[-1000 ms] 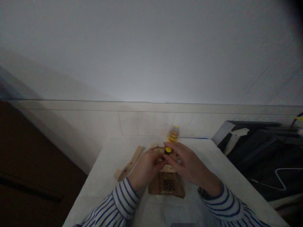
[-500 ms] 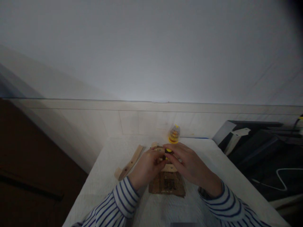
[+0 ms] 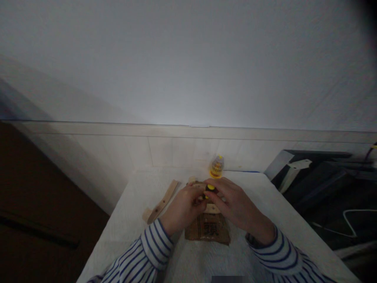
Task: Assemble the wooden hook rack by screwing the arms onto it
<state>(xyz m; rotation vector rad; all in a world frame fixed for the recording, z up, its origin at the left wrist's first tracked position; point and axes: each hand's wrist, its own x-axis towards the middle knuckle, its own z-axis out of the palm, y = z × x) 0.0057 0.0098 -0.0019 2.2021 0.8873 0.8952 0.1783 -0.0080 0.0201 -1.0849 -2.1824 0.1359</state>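
Note:
My right hand (image 3: 235, 202) is closed, its thumb and fingers round the short black-and-yellow handle of a screwdriver (image 3: 210, 188). The screwdriver's shaft and tip are hidden between the hands. My left hand (image 3: 187, 206) is closed beside it, fingers curled on a pale wooden piece (image 3: 212, 208); the exact grip is hidden. Under both hands lies a flat brown packet (image 3: 207, 232) with dark printed characters. To the left of my left hand, a loose wooden strip (image 3: 163, 202) with holes lies slantwise on the table.
A clear dome-shaped case with a yellow base (image 3: 216, 168) stands at the back of the white-covered table (image 3: 118, 243), near the wall (image 3: 182, 151). Dark items and a white cable (image 3: 350, 224) are beyond the right edge. A dark brown surface (image 3: 44, 196) lies to the left.
The yellow end of the screwdriver handle shows slightly more as my right fingers have shifted on it. Both hands stay in nearly the same place.

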